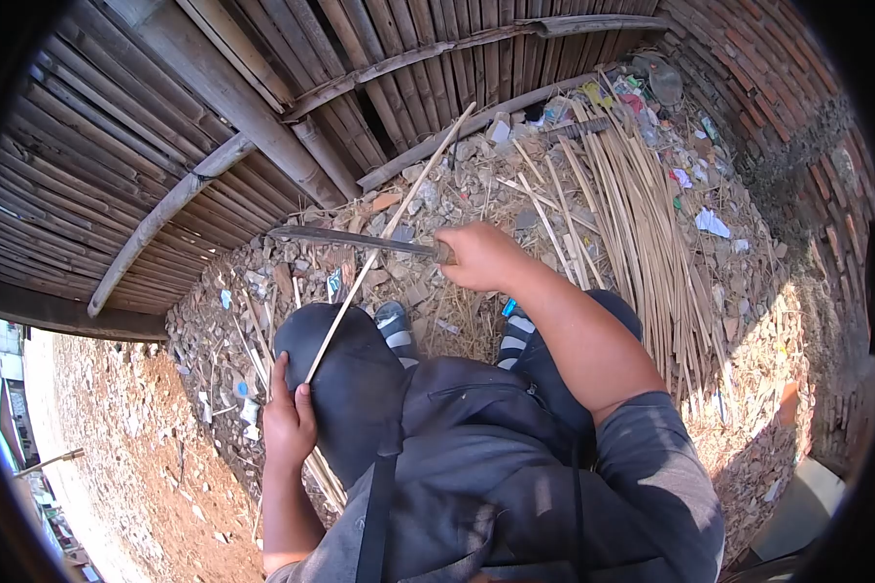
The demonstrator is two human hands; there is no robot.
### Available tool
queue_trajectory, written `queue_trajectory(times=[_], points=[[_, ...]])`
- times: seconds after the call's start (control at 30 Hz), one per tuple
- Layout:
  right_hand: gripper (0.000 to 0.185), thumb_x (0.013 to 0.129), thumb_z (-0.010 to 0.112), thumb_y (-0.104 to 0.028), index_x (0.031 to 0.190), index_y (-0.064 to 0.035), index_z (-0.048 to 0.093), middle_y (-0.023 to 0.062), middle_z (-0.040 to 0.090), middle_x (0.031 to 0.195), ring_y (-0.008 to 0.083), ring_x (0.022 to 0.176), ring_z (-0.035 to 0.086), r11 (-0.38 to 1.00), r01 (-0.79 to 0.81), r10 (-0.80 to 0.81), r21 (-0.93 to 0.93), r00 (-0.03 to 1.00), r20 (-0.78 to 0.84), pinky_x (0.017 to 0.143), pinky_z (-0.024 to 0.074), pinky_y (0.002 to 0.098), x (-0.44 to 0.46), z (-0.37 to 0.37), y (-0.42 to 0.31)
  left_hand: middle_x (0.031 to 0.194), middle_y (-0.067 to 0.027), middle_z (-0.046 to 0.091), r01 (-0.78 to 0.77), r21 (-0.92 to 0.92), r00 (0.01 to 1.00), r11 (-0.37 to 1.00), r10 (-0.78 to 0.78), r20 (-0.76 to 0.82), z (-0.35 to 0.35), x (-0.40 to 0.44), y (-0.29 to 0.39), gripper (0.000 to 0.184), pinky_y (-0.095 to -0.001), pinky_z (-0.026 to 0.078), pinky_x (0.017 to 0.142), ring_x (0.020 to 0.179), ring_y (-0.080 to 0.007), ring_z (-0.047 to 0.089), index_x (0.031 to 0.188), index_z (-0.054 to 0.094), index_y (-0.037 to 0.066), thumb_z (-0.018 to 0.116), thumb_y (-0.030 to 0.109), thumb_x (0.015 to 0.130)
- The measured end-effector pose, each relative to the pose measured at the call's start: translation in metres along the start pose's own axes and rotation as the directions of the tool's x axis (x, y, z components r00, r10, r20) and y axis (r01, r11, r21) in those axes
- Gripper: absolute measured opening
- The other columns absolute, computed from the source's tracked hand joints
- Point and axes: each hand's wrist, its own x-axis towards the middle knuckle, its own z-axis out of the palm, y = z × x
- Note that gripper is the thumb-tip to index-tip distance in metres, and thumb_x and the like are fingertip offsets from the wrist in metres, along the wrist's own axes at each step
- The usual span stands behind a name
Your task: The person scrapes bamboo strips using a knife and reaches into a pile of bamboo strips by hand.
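Note:
A long thin bamboo strip (343, 309) slants from my left knee up toward the bamboo wall. My left hand (290, 420) is closed around its lower end, beside the knee. My right hand (476, 257) grips the wooden handle of a machete (345, 237), whose dark blade points left. The blade crosses the strip about midway along its length; I cannot tell whether they touch. To the right of my right hand lies a big pile of split bamboo strips (642, 233).
A bamboo slat wall (204, 107) with thick poles stands ahead and to the left. On the right rises a brick wall (778, 78). Rubble, straw and litter such as white paper (712, 223) cover the ground. My sandaled feet (396, 325) rest on it.

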Motion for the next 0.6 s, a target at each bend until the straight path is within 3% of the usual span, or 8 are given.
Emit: queue_trajectory(times=[0.6], points=[[0.035, 0.078, 0.071, -0.023, 0.112, -0.0134, 0.071, 0.0197, 0.073, 0.096, 0.04, 0.094, 0.071, 0.999, -0.009, 0.012, -0.032, 0.997, 0.083, 0.083, 0.057, 0.0522, 0.0048, 0.0021, 0.0017, 0.065, -0.0223, 0.065, 0.005, 0.016, 1.0, 1.0, -0.005, 0.009, -0.0025, 0.0004, -0.0007, 0.056, -0.0485, 0.05, 0.058, 0.063, -0.0431, 0.068, 0.155, 0.037, 0.005, 0.053, 0.021, 0.104]])
